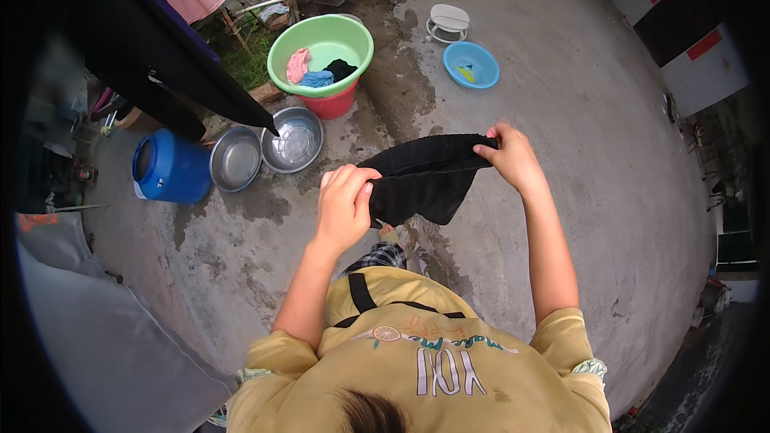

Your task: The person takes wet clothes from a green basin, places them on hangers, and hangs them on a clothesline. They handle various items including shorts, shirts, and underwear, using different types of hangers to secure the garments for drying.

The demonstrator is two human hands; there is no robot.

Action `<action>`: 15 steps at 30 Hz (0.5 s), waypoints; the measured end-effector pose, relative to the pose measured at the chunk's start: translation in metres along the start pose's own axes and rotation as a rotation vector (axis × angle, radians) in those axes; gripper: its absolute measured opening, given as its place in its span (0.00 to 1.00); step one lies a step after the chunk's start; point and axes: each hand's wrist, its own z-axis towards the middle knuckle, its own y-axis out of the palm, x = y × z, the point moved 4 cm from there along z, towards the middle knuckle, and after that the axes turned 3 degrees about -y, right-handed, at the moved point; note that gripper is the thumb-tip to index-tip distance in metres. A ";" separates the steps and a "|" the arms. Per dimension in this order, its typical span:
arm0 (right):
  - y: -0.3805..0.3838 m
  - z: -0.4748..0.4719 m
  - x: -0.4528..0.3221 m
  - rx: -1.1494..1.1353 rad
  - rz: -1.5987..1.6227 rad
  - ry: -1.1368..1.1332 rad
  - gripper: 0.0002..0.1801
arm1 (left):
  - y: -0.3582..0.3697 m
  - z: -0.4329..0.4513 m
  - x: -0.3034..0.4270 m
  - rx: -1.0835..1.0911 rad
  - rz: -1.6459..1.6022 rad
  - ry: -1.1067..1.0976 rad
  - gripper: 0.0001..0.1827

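A black cloth garment [421, 186] with a gathered waistband hangs stretched between my two hands in front of my body. My left hand [348, 204] pinches one end of the band between thumb and fingers. The other end is gripped by my right hand [508, 153], which is raised a little farther out. Below the band the fabric falls in loose folds and hides part of the concrete ground. What kind of garment it is cannot be told for certain.
A green basin [320, 27] holding pink, blue and black clothes sits on a red bucket [329, 106]. Metal basins [236, 159] and a blue barrel [174, 166] stand left. Dark clothes [180, 66] hang upper left. Ahead are a blue basin [481, 60] and a small stool [449, 19].
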 end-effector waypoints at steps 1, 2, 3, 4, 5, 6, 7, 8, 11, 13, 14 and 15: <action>0.005 0.014 -0.003 -0.012 0.037 -0.069 0.12 | 0.005 0.003 -0.004 0.009 0.001 -0.038 0.07; 0.011 0.029 -0.002 -0.023 0.076 -0.136 0.12 | 0.009 0.010 -0.010 -0.027 0.016 -0.053 0.07; 0.011 0.046 0.002 -0.027 0.102 -0.203 0.12 | 0.016 0.022 -0.014 -0.057 0.017 -0.062 0.07; 0.010 0.063 0.003 -0.013 0.063 -0.242 0.12 | 0.024 0.031 -0.020 -0.097 0.011 -0.067 0.07; 0.007 0.082 0.005 -0.064 0.053 -0.147 0.10 | 0.032 0.043 -0.029 -0.132 0.025 -0.080 0.07; 0.001 0.097 0.004 -0.061 0.037 -0.114 0.11 | 0.039 0.056 -0.032 -0.151 0.012 -0.097 0.07; 0.001 0.114 -0.002 -0.063 0.042 -0.089 0.13 | 0.037 0.069 -0.038 -0.173 0.020 -0.118 0.08; 0.001 0.129 -0.002 -0.092 0.020 -0.114 0.13 | 0.041 0.078 -0.040 -0.171 -0.014 -0.130 0.08; 0.001 0.197 -0.018 -0.180 0.036 -0.211 0.14 | 0.040 0.118 -0.053 -0.147 0.029 -0.143 0.10; 0.002 0.240 -0.037 -0.314 0.061 -0.271 0.14 | 0.038 0.140 -0.067 -0.057 0.141 -0.192 0.10; 0.006 0.261 -0.047 -0.342 0.094 -0.362 0.13 | 0.036 0.150 -0.069 -0.007 0.185 -0.230 0.09; 0.008 0.277 -0.057 -0.405 0.101 -0.378 0.13 | 0.033 0.161 -0.068 0.047 0.236 -0.271 0.08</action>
